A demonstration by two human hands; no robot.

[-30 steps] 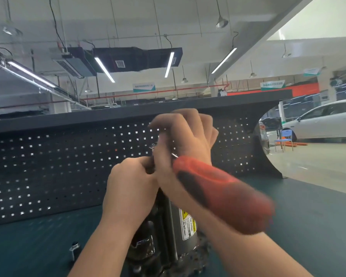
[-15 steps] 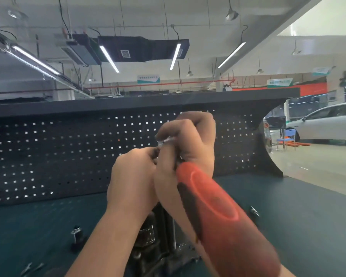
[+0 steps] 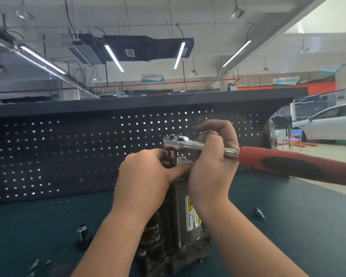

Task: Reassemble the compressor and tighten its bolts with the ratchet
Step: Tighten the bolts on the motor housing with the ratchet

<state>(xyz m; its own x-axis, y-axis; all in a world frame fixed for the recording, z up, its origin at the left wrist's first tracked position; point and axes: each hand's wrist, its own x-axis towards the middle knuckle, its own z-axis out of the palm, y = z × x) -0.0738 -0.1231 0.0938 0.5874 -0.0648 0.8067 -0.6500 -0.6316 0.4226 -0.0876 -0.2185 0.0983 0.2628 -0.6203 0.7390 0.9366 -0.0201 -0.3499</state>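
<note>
The compressor (image 3: 180,216) stands upright on the dark green bench top (image 3: 288,226) at about 6 o'clock in the view, its grey body carrying a white and yellow warning label (image 3: 192,213) on the side facing the camera. The ratchet (image 3: 248,156) lies roughly level over the compressor's top end: its chrome head (image 3: 175,142) sits just above centre, and its red and black handle (image 3: 296,165) runs out toward 3 o'clock, blurred at the far end. Under the head a dark socket (image 3: 171,156) points down onto the top of the compressor; the bolt under it is hidden. The right hand (image 3: 212,162) has its fingers curled round the chrome shank just behind the head, with the thumb side low against the compressor's top. The left hand (image 3: 146,174) comes in from 7 o'clock, its fingers curled in at the socket and the compressor's upper edge, though exactly what they pinch cannot be told. On the bench a small metal fitting (image 3: 83,232) stands at 8 o'clock, a loose bolt (image 3: 259,213) lies at 4 o'clock, and a few small metal bits (image 3: 35,264) lie near the lower left corner. Behind the bench stands a dark pegboard (image 3: 58,156), and a white car (image 3: 328,120) is parked at 3 o'clock.
</note>
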